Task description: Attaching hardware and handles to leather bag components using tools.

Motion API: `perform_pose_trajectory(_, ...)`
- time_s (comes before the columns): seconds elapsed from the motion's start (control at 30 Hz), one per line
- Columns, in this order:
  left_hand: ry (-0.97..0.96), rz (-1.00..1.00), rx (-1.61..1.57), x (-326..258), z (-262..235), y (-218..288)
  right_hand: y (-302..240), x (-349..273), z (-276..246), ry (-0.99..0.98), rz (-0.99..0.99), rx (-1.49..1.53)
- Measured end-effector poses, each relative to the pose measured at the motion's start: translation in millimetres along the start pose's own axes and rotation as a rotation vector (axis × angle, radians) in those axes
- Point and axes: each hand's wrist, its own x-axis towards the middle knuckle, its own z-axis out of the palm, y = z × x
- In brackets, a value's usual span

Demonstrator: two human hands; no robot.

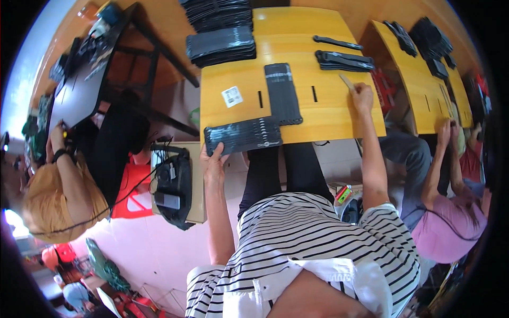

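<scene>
At the near left corner of the yellow table (233, 79), my left hand (213, 159) grips a flat black package (241, 135), thumb on top and fingers partly hidden beneath. The package has a glossy surface and pale markings, and overhangs the table edge slightly. My right hand (362, 98) is closed over the table's right side, pinching a thin, pale, flat stick (346, 81) that points up and left. Between my hands another flat black package (283, 93) lies lengthwise, its lower end close to the held one.
Stacked black packages (220, 45) fill the table's far left. Bundled narrow black strips (344, 61) and one separate strip (336, 41) lie far right. A white label (231, 96) sits left of centre. People work at neighbouring tables; a black bag (174, 185) rests on a carton at left.
</scene>
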Motion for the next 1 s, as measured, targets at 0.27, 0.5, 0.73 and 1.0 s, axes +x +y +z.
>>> perform_pose_trajectory(0.27, 0.127, 0.140, 0.221, -7.2, 0.2, 1.7, -29.3, -38.1, -22.8, -0.197, 0.063, 0.705)
perform_pose_trajectory(0.5, 0.114, 0.173, -0.062, 1.0, -17.1, -8.5, -188.1, -77.3, -17.8, -0.585, -0.145, 0.967)
perform_pose_trajectory(0.73, 0.275, 0.217, -0.099, -8.9, -27.3, -11.9, -209.5, -135.9, 8.1, -0.749, -0.028, 0.922)
perform_pose_trajectory(1.0, 0.245, 0.168, -0.101, -8.4, -23.1, -14.4, -233.4, -137.3, 16.3, -0.414, -0.472, 0.739)
